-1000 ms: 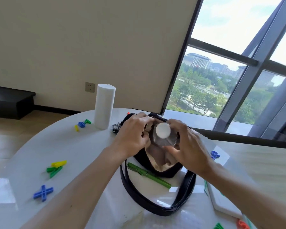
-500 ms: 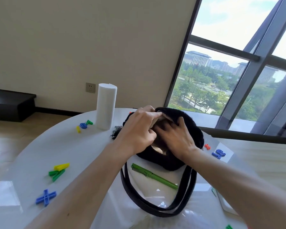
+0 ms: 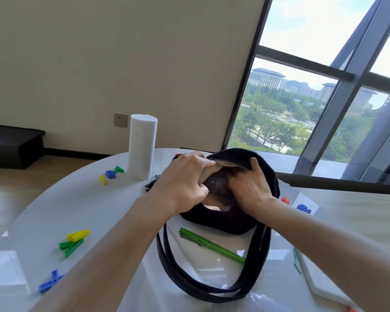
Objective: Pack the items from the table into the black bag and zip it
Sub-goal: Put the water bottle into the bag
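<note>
Hands are now working deeper at the mouth of the fuzzy black fabric bag (image 3: 225, 224) on the round white table (image 3: 99, 206): the white-capped bottle seen a second ago is no longer showing. The left hand (image 3: 185, 183) is pinching the bag's near rim, while the right hand (image 3: 249, 188) is reaching inside, its grasp hidden. A slim green plastic pen (image 3: 209, 245) is lying just in front of the bag, within the loop of the black strap (image 3: 171, 264).
</note>
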Demonstrator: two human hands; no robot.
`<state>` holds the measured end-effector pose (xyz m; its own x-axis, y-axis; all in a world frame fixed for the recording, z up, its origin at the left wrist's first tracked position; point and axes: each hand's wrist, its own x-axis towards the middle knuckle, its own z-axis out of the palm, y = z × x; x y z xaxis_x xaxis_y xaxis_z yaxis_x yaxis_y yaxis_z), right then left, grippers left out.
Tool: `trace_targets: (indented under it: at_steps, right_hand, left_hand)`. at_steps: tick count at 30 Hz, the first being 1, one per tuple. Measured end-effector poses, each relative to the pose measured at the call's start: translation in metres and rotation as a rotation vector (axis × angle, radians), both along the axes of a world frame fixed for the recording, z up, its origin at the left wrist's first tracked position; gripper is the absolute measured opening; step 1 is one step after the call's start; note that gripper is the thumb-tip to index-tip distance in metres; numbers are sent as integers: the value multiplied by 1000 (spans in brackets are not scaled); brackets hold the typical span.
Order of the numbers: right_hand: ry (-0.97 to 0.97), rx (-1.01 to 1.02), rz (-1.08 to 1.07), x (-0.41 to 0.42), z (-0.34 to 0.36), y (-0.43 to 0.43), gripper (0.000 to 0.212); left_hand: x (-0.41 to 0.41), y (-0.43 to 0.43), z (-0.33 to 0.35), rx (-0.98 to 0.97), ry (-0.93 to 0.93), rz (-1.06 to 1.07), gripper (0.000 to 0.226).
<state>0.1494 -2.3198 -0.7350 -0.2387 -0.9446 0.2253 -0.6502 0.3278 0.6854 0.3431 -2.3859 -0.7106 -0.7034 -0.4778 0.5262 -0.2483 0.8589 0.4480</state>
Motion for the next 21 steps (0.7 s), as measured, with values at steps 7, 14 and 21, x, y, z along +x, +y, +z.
trace_targets:
  at_steps: [7, 14, 21]
  right_hand:
    - [-101, 200, 8, 15, 49, 65, 12]
    - [-761, 465, -21, 43, 102, 70, 34]
    - [-895, -138, 296, 84, 149, -23, 49]
  left_hand:
    - [-7, 7, -3, -22, -37, 2, 58]
    - [-8, 7, -5, 27, -77, 3, 55]
    - [-10, 8, -15, 79, -68, -2, 40]
